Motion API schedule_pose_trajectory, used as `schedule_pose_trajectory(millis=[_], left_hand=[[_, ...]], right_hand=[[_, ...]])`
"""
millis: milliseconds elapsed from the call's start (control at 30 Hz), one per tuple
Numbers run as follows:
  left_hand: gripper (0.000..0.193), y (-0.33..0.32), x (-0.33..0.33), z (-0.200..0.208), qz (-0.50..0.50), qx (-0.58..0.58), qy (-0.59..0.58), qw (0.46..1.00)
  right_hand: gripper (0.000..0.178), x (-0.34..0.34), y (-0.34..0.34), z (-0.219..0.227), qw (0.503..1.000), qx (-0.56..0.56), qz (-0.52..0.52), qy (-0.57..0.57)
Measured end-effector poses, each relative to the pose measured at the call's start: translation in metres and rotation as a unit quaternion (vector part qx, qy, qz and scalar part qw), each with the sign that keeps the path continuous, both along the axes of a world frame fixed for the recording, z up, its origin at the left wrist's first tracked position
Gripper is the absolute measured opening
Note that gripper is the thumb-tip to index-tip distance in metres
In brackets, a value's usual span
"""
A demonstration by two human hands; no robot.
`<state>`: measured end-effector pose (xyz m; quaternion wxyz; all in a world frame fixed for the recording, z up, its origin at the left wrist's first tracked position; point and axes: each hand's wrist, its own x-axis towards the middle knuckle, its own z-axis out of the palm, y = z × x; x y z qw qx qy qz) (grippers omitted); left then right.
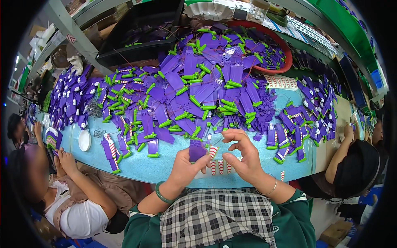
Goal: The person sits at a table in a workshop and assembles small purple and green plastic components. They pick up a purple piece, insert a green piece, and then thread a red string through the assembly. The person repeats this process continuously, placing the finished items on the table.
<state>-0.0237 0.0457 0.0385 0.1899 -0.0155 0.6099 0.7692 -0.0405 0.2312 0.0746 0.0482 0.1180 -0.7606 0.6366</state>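
Note:
Between the thumb and fingers of my left hand [182, 168] is a flat purple plastic piece [197, 152] with a bright green end. A red-and-white striped sticker [213, 152] shows at its right side; whether it is fully stuck on I cannot tell. My right hand [247, 159] hovers just right of the piece, its fingers curved and apart, with nothing visible in them. Several more striped stickers [221, 167] lie in a row at the table's near edge, between and below my hands.
A large heap of purple pieces with green ends [202, 82] covers the blue table [173, 161] ahead. A black bin [136, 49] and a red basin [285, 58] stand behind it. Left lies a small white dish [84, 140]. Co-workers sit at left [78, 206] and right [355, 165].

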Motion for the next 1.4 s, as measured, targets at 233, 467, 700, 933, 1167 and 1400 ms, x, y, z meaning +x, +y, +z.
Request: schedule_pose_trajectory(millis=[233, 467, 700, 933, 1167, 1400], left_hand=[[0.026, 0.015, -0.001, 0.002, -0.003, 0.085, -0.031, 0.996], [0.048, 0.020, -0.002, -0.005, -0.017, 0.220, -0.113, 0.969], [0.044, 0.021, -0.002, 0.001, -0.031, 0.232, -0.115, 0.965], [0.058, 0.018, -0.002, -0.007, -0.035, 0.227, -0.117, 0.966], [0.068, 0.019, -0.001, -0.007, -0.054, 0.194, -0.054, 0.978], [0.031, 0.021, 0.002, 0.001, -0.081, 0.118, -0.025, 0.989]], right_hand=[[0.009, 0.006, 0.008, -0.030, 0.991, -0.058, 0.097, -0.077], [0.009, 0.006, 0.014, -0.038, 0.972, -0.095, 0.105, -0.188], [0.012, 0.006, 0.012, -0.047, 0.965, -0.139, 0.085, -0.207], [0.013, 0.006, 0.010, -0.050, 0.985, -0.073, 0.073, -0.135], [0.014, 0.007, 0.009, -0.047, 0.990, -0.049, 0.068, -0.110], [0.016, 0.006, 0.011, -0.046, 0.999, -0.001, 0.036, -0.011]])
